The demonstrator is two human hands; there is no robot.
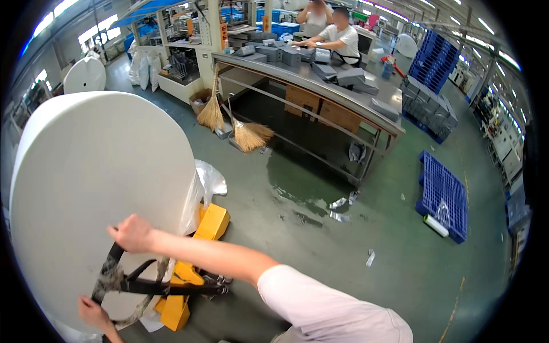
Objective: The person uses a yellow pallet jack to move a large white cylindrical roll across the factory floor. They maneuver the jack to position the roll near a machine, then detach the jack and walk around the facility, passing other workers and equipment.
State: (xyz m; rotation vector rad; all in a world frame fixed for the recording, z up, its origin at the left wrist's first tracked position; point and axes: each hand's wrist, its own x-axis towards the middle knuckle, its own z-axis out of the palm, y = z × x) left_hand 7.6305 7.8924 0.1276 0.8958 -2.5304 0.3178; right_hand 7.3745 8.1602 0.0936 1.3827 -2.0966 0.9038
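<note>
Underfoot, green concrete floor [354,228], littered.

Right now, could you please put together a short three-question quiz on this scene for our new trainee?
1. True or false: both hands, the left hand and the right hand, grip the black handle of the yellow pallet truck.
2. What does the pallet truck carry? A) blue crates B) a large white roll C) grey boxes
3. Fill in: two ___ lean against the long workbench.

Key: 1 true; 2 B; 3 brooms.
</note>
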